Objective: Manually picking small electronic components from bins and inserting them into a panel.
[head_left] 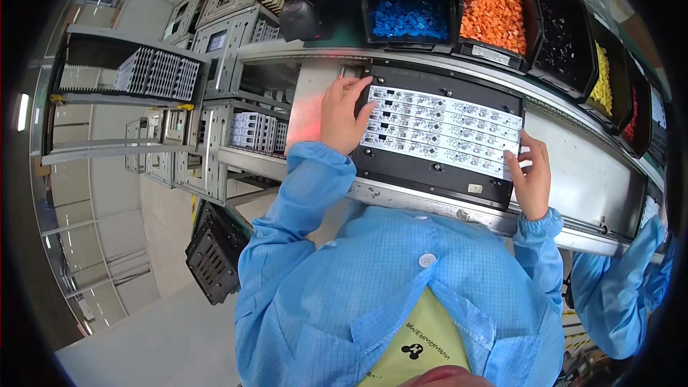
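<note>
We have a panel of white circuit strips [437, 129] lying in a flat black carrier [401, 167], just above the middle of the frame. The carrier rests on the metal surface [588, 179], close to the front rail [387, 195] that runs below it.

Our left hand [344, 116] is at the carrier's left side, fingers spread apart, the forefinger near the upper left corner and the thumb at the left ends of the strips. Our right hand [529, 178] is at the right end, loosely curled, with its thumb over the lower strips; we cannot tell whether it pinches the edge or only touches it.

We judge the strips to be light, thin and fairly stiff, yet apt to flex if lifted by one end alone. The small components along their faces look easy to knock or scrape, so we would hold the panel by its two short ends and keep our fingertips off the middle. The carrier seems rigid and heavier; its dark border at left and right would give a safer hold, clear of the pegs along its upper and lower edges.

Bins of blue parts [408, 20] and orange parts [493, 14] stand along the top of the frame.
</note>
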### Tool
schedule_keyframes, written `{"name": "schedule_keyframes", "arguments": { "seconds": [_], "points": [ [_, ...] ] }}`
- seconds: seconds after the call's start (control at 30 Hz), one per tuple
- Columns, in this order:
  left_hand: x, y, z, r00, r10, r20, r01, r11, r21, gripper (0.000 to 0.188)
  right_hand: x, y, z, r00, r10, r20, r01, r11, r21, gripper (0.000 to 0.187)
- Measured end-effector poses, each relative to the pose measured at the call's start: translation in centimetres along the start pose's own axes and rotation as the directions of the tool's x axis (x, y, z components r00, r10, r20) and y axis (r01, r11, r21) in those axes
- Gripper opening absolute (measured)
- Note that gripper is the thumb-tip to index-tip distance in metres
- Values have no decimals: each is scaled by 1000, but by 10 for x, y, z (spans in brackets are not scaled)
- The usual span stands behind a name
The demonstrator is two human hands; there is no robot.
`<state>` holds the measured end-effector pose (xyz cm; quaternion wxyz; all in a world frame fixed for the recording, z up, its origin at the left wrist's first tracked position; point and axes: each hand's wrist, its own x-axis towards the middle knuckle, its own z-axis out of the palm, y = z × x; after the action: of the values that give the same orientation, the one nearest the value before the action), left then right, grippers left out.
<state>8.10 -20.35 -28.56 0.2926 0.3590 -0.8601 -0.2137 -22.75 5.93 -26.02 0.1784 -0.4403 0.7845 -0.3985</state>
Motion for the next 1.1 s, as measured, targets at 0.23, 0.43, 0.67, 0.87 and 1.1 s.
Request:
{"name": "schedule_keyframes", "arguments": {
  "seconds": [0.23,0.43,0.67,0.87,1.1],
  "points": [
    [16,-6,3,992,-51,120,43,997,65,56,18,-10,-8,918,-387,85,358,718,-596,31],
    [20,1,6,996,-45,80,45,999,-8,37,41,1,-11,929,-359,94,365,841,-398,40],
    [24,71,23,986,123,-113,-88,957,278,38,62,16,-8,950,-277,145,303,928,-217,40],
    [36,103,65,958,236,162,-260,955,144,50,63,22,-10,937,-326,123,345,921,-183,31],
    [24,114,68,870,-223,440,290,953,-91,56,8,4,-17,908,-402,116,418,882,-218,40]
  ]
}}
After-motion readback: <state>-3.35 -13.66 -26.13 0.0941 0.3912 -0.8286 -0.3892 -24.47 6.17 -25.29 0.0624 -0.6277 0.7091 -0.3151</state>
